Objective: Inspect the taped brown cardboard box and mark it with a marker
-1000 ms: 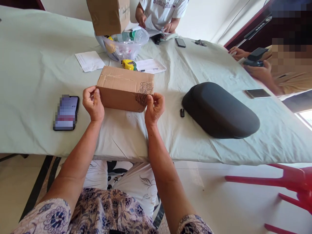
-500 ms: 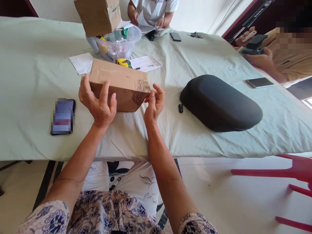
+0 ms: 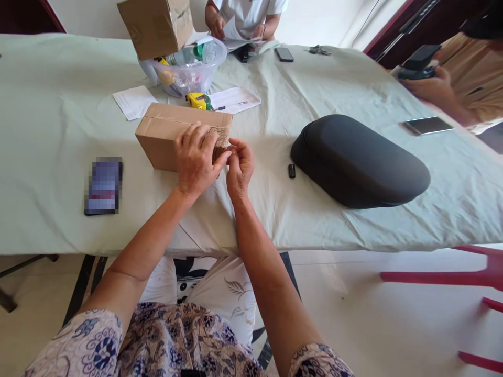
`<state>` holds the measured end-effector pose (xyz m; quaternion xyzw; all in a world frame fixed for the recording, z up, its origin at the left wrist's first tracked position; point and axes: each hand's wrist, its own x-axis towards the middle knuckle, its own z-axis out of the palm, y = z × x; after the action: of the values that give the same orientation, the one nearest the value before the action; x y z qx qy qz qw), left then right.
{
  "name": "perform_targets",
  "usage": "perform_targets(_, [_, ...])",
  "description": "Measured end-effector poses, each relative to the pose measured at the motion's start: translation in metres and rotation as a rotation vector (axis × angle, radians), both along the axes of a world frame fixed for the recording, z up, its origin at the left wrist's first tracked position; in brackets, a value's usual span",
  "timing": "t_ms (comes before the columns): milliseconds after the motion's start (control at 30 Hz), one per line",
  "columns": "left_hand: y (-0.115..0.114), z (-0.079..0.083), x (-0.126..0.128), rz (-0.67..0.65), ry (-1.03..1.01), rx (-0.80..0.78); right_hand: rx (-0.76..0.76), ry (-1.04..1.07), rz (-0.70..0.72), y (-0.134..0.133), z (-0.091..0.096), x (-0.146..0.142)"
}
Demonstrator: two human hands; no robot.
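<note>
Lying under the spread left hand (image 3: 195,158), cardboard box (image 3: 163,137) touches pinched-together right hand (image 3: 238,168).

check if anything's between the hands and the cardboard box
Nothing visible does. The left hand rests on the box near its right end, and the right hand touches that end's corner. The phone, tape measure and black case lie apart from it.

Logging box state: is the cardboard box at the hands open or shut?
Shut: the cardboard box lies flat, flaps closed, no inside showing.
</note>
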<state>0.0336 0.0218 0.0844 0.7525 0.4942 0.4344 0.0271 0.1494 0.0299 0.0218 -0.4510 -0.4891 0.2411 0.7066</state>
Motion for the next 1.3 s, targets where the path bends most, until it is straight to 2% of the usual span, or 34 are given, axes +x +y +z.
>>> perform_targets(133, [0.007,0.001,0.014,0.000,-0.013,-0.011,-0.053,-0.006,-0.029,0.004,-0.004,0.003])
perform_targets(367, [0.010,0.004,0.011,-0.003,-0.064,-0.017,-0.018,0.024,0.012,0.000,0.003,0.000])
perform_targets(600, [0.018,0.006,-0.005,-0.089,-0.010,-0.024,0.073,-0.081,0.010,-0.003,0.007,0.000])
perform_targets(800, [0.020,0.007,-0.019,-0.154,0.036,-0.039,0.026,-0.191,0.025,0.006,0.000,0.004])
perform_targets(933, [0.019,0.003,-0.039,-0.111,0.019,-0.038,0.008,-0.230,0.022,0.011,-0.007,0.007])
perform_targets(1033, [0.017,-0.001,-0.061,-0.006,-0.088,-0.037,-0.037,-0.246,-0.065,0.014,-0.012,0.012])
perform_targets(1133, [0.018,-0.005,-0.084,0.090,-0.170,-0.032,-0.123,-0.275,-0.237,0.016,-0.014,0.023])
perform_targets(1233, [0.022,-0.009,-0.101,0.179,-0.221,-0.013,-0.290,-0.357,-0.398,0.014,-0.016,0.038])
perform_targets(1300, [0.027,-0.012,-0.110,0.207,-0.257,-0.004,-0.455,-0.450,-0.437,0.012,-0.018,0.045])
